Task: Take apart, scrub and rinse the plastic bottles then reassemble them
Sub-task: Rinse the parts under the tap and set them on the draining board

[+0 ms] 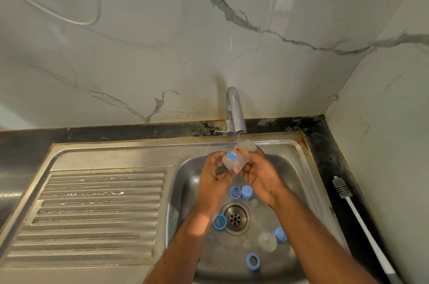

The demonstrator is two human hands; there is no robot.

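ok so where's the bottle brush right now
In the head view, the bottle brush lies on the dark counter right of the sink, bristles toward the wall, untouched by either hand.

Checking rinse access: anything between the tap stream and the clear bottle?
Nothing visible. The clear plastic bottle, held by left hand and right hand, sits directly under the chrome tap.

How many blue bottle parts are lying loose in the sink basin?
5. Two blue caps sit side by side below the hands, a ring left of the drain, a cap right of it, and a ring nearest the camera. The arms may hide more.
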